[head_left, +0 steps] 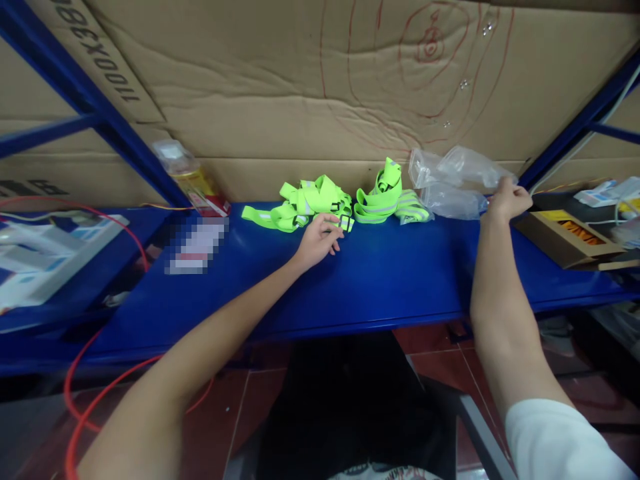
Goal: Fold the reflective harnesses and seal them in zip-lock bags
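Observation:
My right hand (507, 200) pinches the edge of a clear plastic bag (475, 167) at the back right of the bench. More clear bags (455, 202) lie against it. My left hand (321, 239) rests at the front of a heap of neon-yellow reflective straps (310, 200), its fingers loosely bent and apart. The fingertips are beside a black buckle (345, 223); whether they touch it I cannot tell. To the right sits a second coiled bundle of the same strap (379, 200), with a folded strap piece in clear wrap (413, 207) beside it.
A blue bench (380, 287) runs across, with a cardboard wall (240, 80) behind. A bottle with a yellow label (187, 173) and a blurred-out paper (197, 247) are at left. An open cardboard box (565, 240) stands at right. A red hose (75, 380) loops at lower left.

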The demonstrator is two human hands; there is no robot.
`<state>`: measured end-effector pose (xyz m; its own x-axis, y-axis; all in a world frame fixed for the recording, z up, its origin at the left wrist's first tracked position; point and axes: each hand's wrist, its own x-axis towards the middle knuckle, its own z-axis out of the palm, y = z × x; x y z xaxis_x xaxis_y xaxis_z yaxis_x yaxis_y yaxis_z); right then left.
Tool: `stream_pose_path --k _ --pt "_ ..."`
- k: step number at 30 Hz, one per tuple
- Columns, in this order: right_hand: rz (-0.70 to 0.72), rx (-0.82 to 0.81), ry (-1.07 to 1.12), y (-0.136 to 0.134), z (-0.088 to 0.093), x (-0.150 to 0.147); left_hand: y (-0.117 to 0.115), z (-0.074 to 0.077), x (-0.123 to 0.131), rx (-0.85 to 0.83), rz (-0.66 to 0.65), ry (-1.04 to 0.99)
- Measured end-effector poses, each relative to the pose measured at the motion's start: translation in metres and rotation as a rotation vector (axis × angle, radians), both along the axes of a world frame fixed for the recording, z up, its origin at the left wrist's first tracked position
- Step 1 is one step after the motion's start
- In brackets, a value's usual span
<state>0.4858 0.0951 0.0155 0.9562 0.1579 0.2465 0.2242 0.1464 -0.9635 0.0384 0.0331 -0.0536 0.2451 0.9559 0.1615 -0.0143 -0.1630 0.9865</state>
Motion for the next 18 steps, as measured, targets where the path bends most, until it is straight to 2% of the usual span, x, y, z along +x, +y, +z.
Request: stream_pose_path --k 4,7,11,14,16,18 --pt "-0.114 -0.255 -0.123 -0.014 -0.023 0.006 -0.004 0.003 0.001 0.003 0.016 0.016" --pt "-0.149 -0.403 -0.216 -0.018 -0.032 0.0 -0.005 0.003 0.0 0.017 0.018 0.027" --pt "-0.186 -0.474 -0.432 -0.02 -0.022 -0.015 -0.004 -0.001 0.0 0.08 0.001 0.033" --pt "-0.161 -0.377 -0.697 -0.028 -0.001 -0.035 -0.004 -0.003 0.0 0.119 0.002 0.056" --pt "0.026 -0.274 -0.878 -0.036 0.013 -0.056 -0.004 -0.004 0.0 0.137 0.001 0.079" --pt "0.493 -0.29 -1.024 -0.045 0.023 -0.083 -0.004 -0.004 -0.001 0.145 -0.003 0.093"
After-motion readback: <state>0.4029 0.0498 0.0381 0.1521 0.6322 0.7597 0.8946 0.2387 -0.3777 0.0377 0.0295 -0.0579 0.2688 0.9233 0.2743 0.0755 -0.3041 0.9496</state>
